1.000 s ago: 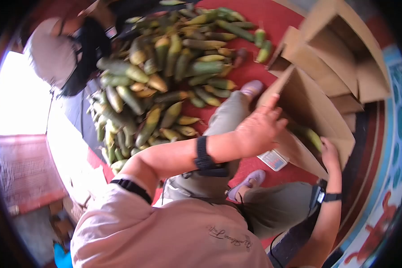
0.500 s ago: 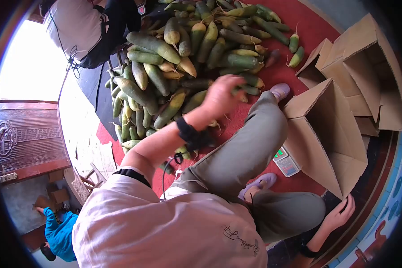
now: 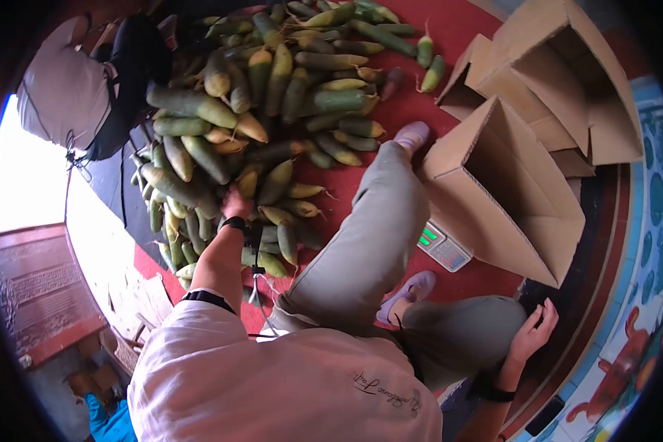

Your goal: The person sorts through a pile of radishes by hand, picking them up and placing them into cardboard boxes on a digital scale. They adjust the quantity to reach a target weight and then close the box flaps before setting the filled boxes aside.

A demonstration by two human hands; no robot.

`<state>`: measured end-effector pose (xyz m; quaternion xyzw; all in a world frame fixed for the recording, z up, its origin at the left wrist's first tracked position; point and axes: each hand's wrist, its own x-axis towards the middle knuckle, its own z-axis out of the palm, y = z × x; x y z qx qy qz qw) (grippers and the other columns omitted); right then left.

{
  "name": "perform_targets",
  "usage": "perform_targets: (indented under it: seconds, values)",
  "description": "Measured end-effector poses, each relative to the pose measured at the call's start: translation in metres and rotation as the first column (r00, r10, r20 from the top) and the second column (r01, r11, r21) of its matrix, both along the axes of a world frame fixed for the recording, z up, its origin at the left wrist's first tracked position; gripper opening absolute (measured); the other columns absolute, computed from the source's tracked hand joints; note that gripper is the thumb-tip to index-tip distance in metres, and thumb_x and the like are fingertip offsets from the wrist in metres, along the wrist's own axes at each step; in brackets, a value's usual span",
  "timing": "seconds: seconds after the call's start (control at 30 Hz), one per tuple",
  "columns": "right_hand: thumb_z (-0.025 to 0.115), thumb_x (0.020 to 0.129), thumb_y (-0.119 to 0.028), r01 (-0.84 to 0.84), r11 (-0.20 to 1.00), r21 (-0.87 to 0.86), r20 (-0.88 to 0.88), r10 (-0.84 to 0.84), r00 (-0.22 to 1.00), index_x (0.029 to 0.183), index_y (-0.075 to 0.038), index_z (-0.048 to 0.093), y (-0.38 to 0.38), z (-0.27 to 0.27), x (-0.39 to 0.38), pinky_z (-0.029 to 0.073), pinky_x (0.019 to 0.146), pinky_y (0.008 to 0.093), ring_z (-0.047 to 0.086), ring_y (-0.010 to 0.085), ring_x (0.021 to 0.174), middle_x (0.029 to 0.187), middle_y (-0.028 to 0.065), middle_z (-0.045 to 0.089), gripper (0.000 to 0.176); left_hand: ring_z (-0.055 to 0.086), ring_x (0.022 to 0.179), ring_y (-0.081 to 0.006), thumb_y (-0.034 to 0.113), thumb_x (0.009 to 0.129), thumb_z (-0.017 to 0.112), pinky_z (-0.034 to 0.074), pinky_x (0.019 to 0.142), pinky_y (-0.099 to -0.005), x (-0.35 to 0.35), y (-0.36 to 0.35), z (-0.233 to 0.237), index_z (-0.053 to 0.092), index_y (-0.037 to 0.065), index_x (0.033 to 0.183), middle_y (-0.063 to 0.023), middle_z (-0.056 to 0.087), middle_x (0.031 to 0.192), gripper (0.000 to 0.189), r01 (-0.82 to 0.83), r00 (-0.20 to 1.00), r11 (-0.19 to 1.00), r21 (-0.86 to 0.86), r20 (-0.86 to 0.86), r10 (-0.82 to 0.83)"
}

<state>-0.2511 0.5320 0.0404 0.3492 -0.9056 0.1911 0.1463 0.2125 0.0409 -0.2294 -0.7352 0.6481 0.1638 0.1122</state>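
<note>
My left hand [image 3: 237, 203] is down in a big heap of green radishes [image 3: 199, 109], which have pale yellowish ends. A short radish [image 3: 247, 183] lies right at its fingers, which are mostly hidden among the pile, so I cannot tell whether they grip one. My right hand [image 3: 535, 331] is beside my right knee, fingers loosely apart and nothing in them. Just above it is the lower corner of an open cardboard box [image 3: 504, 214]. A digital scale [image 3: 446, 247] with a lit green display sits against that box.
Other open cardboard boxes [image 3: 604, 88] stand at the upper right. Two radishes [image 3: 429, 62] lie apart on the red carpet [image 3: 401, 96]. A person [image 3: 70, 88] crouches at the upper left beside the heap, and a blue sleeve [image 3: 114, 423] shows at the lower left.
My left hand has swung left from over the heap's right side down into its middle. My right hand has come away from the box's corner towards my knee. The view has shifted.
</note>
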Motion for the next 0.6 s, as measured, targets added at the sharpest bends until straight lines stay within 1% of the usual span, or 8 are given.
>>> perform_targets:
  seconds: [0.13,0.2,0.3,0.37,0.47,0.5,0.57,0.6]
  values:
    - [0.052,0.091,-0.002,-0.009,1.0,-0.027,-0.02,0.008,1.0,0.113,0.003,0.056,-0.004,0.002,0.002,0.049,0.079,0.0372,0.058,0.0313,0.092,0.107,0.0193,0.056,0.023,0.05,0.116,-0.0315,0.022,0.067,0.071,0.042,0.094,-0.0499,-0.016,0.001,0.003,0.042,0.013,0.126,-0.0111,0.052,0.122,0.066,-0.03,0.997,0.999,-0.041,0.064,0.033]
    - [0.052,0.09,-0.002,0.022,0.999,-0.033,0.009,-0.022,1.0,0.113,0.002,0.056,-0.004,0.005,0.006,0.049,0.079,0.0367,0.059,0.0307,0.09,0.106,0.0189,0.056,0.024,0.05,0.115,-0.0318,0.023,0.066,0.073,0.042,0.093,-0.0496,-0.032,0.014,0.042,0.043,0.012,0.124,-0.0108,0.052,0.122,0.066,0.093,0.994,0.994,-0.05,0.055,-0.09]
    - [0.053,0.088,-0.001,0.035,0.998,-0.058,0.013,-0.035,0.999,0.112,0.0,0.057,-0.013,0.008,0.007,0.049,0.077,0.0355,0.06,0.0289,0.086,0.104,0.0174,0.057,0.024,0.054,0.108,-0.0325,0.028,0.062,0.077,0.044,0.091,-0.0466,-0.037,0.011,0.062,0.044,0.011,0.124,-0.0134,0.055,0.115,0.072,0.192,0.978,0.972,-0.133,-0.056,-0.201]
    - [0.054,0.088,0.0,-0.026,0.997,-0.07,0.043,0.029,0.999,0.111,0.0,0.057,-0.027,0.014,0.009,0.05,0.077,0.0349,0.06,0.0281,0.087,0.104,0.0168,0.057,0.024,0.054,0.108,-0.0335,0.03,0.063,0.078,0.043,0.09,-0.0452,-0.048,0.008,0.082,0.043,0.007,0.127,-0.0155,0.055,0.116,0.077,0.253,0.926,0.915,-0.313,-0.196,-0.323]
    - [0.055,0.087,-0.001,-0.118,0.983,-0.144,0.107,0.134,0.985,0.11,-0.001,0.058,-0.069,0.037,0.025,0.05,0.078,0.035,0.061,0.0275,0.089,0.104,0.016,0.058,0.023,0.052,0.108,-0.0357,0.024,0.063,0.078,0.043,0.091,-0.0451,-0.097,0.018,0.159,0.044,0.005,0.127,-0.0155,0.055,0.113,0.075,0.363,0.777,0.752,-0.55,-0.267,-0.57]
    - [0.056,0.086,-0.002,-0.139,0.979,-0.151,0.142,0.161,0.977,0.11,-0.001,0.058,-0.085,0.049,0.033,0.05,0.079,0.0358,0.061,0.0284,0.09,0.104,0.0158,0.058,0.024,0.05,0.108,-0.0348,0.021,0.062,0.078,0.04,0.093,-0.0439,-0.12,0.025,0.192,0.046,0.007,0.124,-0.0141,0.054,0.111,0.071,0.384,0.749,0.742,-0.55,-0.285,-0.598]
    - [0.059,0.084,-0.005,-0.273,0.959,-0.072,0.057,0.278,0.959,0.111,-0.003,0.058,-0.115,0.073,0.048,0.048,0.081,0.0389,0.059,0.0314,0.094,0.106,0.0157,0.058,0.027,0.05,0.105,-0.0331,0.018,0.06,0.078,0.038,0.093,-0.0432,-0.164,0.048,0.254,0.051,0.008,0.119,-0.0124,0.054,0.107,0.066,0.46,0.634,0.602,-0.652,-0.234,-0.738]
    - [0.061,0.083,-0.007,-0.342,0.932,-0.119,0.073,0.351,0.933,0.113,-0.003,0.058,-0.131,0.085,0.057,0.048,0.083,0.0402,0.058,0.0325,0.096,0.108,0.0159,0.058,0.03,0.051,0.104,-0.0324,0.016,0.058,0.077,0.037,0.094,-0.0434,-0.183,0.06,0.282,0.053,0.009,0.116,-0.0119,0.054,0.107,0.064,0.493,0.553,0.507,-0.707,-0.196,-0.81]
